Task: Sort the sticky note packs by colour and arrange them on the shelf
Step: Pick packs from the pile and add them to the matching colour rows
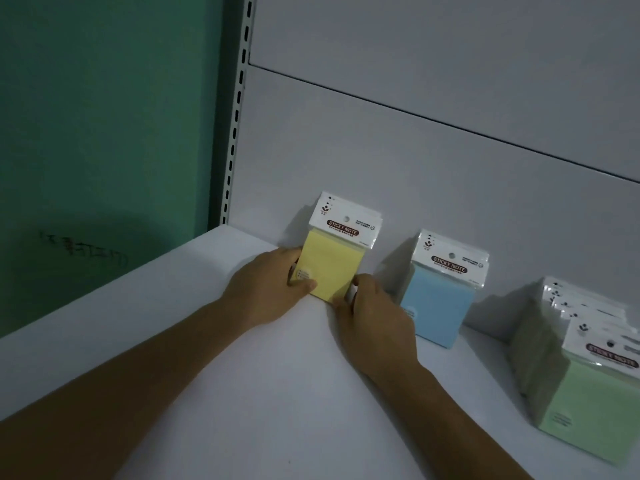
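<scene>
A stack of yellow sticky note packs (331, 261) stands upright against the shelf's back panel at the left. My left hand (268, 287) grips its left side, thumb on the front face. My right hand (372, 315) holds its lower right corner. A stack of blue sticky note packs (441, 299) stands to the right of it, just beyond my right hand. Further right is a row of green sticky note packs (588, 393), several deep, running toward the front.
The white shelf (277, 393) has its left edge beside a green wall (104, 133). A slotted upright post (235, 126) runs up the back left corner. The grey back panel (433, 81) rises behind the packs.
</scene>
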A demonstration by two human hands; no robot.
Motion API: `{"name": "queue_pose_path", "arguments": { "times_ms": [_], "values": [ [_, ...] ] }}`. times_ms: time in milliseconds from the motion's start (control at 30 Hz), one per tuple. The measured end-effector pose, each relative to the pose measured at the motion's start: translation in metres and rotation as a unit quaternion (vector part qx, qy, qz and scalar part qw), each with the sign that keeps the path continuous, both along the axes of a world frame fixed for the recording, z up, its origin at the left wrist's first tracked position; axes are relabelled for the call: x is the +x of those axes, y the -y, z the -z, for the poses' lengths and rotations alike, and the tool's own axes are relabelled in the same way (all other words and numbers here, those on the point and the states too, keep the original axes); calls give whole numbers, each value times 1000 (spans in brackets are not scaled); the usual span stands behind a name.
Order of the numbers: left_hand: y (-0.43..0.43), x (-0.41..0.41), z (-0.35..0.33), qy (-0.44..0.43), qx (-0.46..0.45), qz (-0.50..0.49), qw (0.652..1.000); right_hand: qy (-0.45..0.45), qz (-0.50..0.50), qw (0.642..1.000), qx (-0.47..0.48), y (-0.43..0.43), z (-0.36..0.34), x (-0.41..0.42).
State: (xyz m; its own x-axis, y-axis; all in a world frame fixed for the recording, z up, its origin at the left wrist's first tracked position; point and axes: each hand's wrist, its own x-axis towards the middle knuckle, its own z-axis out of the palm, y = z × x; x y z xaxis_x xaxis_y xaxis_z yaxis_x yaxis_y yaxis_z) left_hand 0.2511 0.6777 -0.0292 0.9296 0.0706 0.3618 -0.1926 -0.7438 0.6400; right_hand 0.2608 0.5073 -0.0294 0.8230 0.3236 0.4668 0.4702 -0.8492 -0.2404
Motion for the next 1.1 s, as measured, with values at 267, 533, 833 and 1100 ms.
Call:
{"name": "queue_pose_path", "arguments": {
  "times_ms": [267,533,833,1100],
  "values": [
    [3,-3,-4,-21,3,-14,1000,-39,20,999,29,1,-8,-8],
    [7,-17,-11,48,26,-100,993,-184,-2,966,183,14,-17,-27],
    [74,-53,-30,199,233,-21,952,-104,-51,981,155,91,-35,-73],
    [221,-106,-42,194,130,53,971,-52,-46,985,160,218,-30,-122]
  ]
}}
